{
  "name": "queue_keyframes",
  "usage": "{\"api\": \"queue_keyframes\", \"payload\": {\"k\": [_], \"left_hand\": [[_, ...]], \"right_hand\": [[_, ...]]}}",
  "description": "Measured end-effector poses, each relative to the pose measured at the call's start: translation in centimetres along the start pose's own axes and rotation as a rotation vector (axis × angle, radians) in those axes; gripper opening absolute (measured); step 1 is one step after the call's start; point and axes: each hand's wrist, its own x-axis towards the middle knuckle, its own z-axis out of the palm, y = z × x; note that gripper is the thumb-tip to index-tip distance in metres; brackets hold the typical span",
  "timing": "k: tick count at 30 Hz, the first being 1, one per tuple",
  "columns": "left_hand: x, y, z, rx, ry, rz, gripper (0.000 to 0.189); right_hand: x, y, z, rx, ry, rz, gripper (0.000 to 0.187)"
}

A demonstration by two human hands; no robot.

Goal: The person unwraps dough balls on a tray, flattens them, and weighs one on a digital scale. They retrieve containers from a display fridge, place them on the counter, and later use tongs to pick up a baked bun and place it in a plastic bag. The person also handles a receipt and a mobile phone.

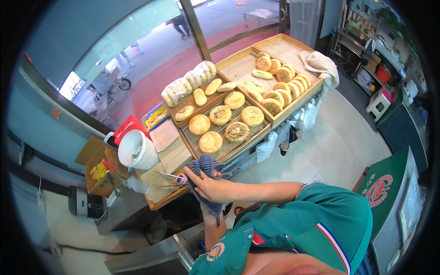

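A blue-grey ribbed cloth (205, 165) is bunched between my hands at the near edge of the counter. My right hand (213, 187) presses and grips it, fingers pointing left. Below it, my left hand (207, 208) is mostly covered by the cloth, so its fingers are hidden. Just left of the cloth, a thin metal tool with a red and white part (180, 178), possibly scissors, points left over the cardboard; whether a hand holds it cannot be told. Beyond the hands, several round flatbreads (210, 142) lie on a wire rack in a wooden tray (187, 140).
More breads (283, 74) fill part of another wooden tray (277, 121), with a beige cloth (314, 63) over its corner. Bagged breads (177, 91) lie by the window. A white bucket (147, 154) and cardboard sheets (177, 154) sit left. Plastic bags (266, 147) hang from the counter's edge.
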Motion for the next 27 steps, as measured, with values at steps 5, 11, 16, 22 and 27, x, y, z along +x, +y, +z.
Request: {"api": "queue_keyframes", "payload": {"k": [5, 11, 16, 22, 27], "left_hand": [[2.3, 2.3, -0.5, 0.227, -0.069, 0.108, 0.046], [3.7, 1.9, 2.2, 0.113, -0.261, 0.096, 0.043], [1.4, -1.5, 3.0, -0.208, -0.036, 0.049, 0.056], [8.2, -1.8, -4.0, 0.078, 0.12, 0.143, 0.058], [9.3, 0.8, -5.7, 0.274, 0.276, 0.053, 0.045]], "right_hand": [[-3.8, 0.9, -1.8, -0.074, 0.215, -0.282, 0.052], [0.3, 2.9, -6.8, -0.121, 0.671, -0.188, 0.047], [2.9, 2.6, -3.9, -0.14, 0.358, -0.118, 0.057], [-2.2, 2.9, -0.8, 0.692, 0.09, -0.288, 0.066], [-4.1, 2.0, -0.3, 1.196, -0.17, 0.144, 0.067]]}}
